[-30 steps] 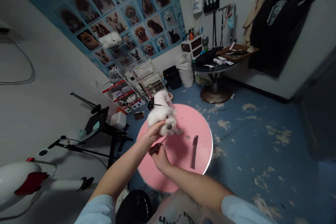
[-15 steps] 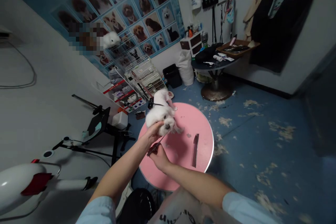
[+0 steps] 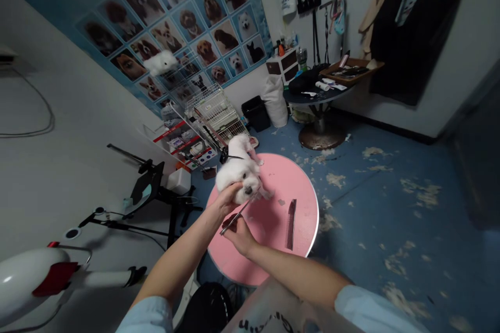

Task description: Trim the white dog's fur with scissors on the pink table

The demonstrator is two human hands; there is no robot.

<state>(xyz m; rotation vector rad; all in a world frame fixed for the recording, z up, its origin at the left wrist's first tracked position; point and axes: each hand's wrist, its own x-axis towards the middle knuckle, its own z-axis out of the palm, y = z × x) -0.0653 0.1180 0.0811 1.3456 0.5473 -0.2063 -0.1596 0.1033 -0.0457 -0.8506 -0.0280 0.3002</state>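
A small white dog (image 3: 236,171) with a black collar stands on a round pink table (image 3: 269,239). My left hand (image 3: 229,199) is closed around the side of its muzzle and under the chin. In my right hand (image 3: 240,234) is a pair of scissors (image 3: 239,214), the blades pointing up and right toward the fur below the dog's nose. Whether the blade tips touch the fur I cannot tell. Right of my right hand, a metal comb (image 3: 291,223) lies flat on the pink table.
A white dryer (image 3: 35,281) with a nozzle stands at lower left, near a black stand (image 3: 148,187). Behind the dog are a wire cage (image 3: 222,114) and a black bin (image 3: 255,113). A dark round table (image 3: 316,94) bears a tray (image 3: 351,70). Fur clumps (image 3: 336,179) lie on the floor.
The scissors have shifted slightly, their blades now showing more plainly and reaching closer to the chin fur. My left hand keeps its hold on the dog's muzzle.
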